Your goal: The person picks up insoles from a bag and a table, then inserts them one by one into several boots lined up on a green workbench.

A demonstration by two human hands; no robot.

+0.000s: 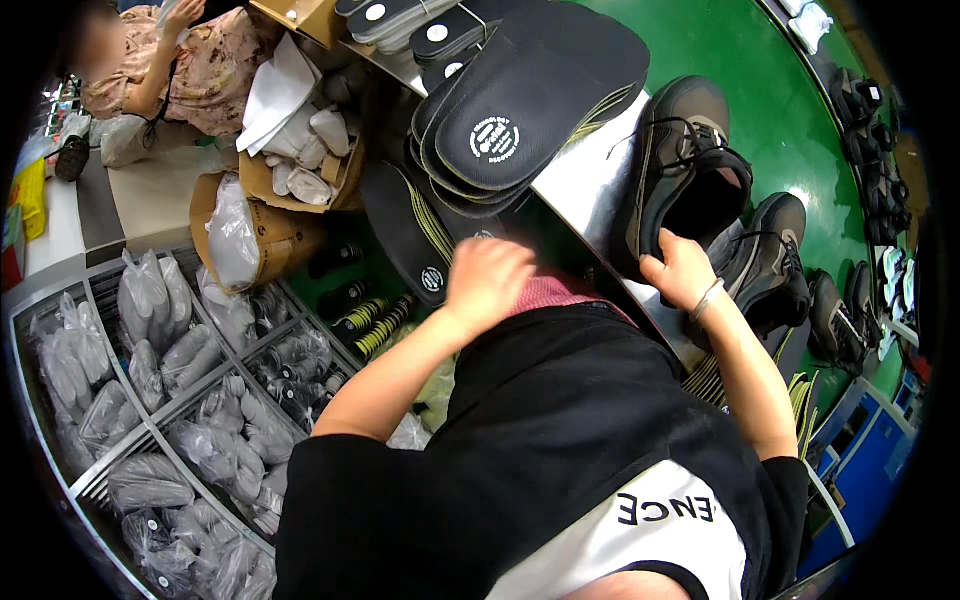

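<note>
Black insoles (398,208) lie beside the left hand (488,284), fingers (512,264) curled; the right hand (686,274) clamps a dark shoe (658,170).

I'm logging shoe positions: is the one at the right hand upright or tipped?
Upright: the shoe shows its opening facing up, right hand at its heel.

Dark shoe (664,178), black insoles (548,88) stacked beside

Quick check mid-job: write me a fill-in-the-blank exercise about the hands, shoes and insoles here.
The person's ____ hand grasps the heel of a grey-and-black lace-up shoe.
The stack of flat black insoles with round white prints lies to the picture's ____ of that shoe.
The broad, smooth surface beyond the shoe's toe is coloured ____.

Missing words: right; left; green.
</note>
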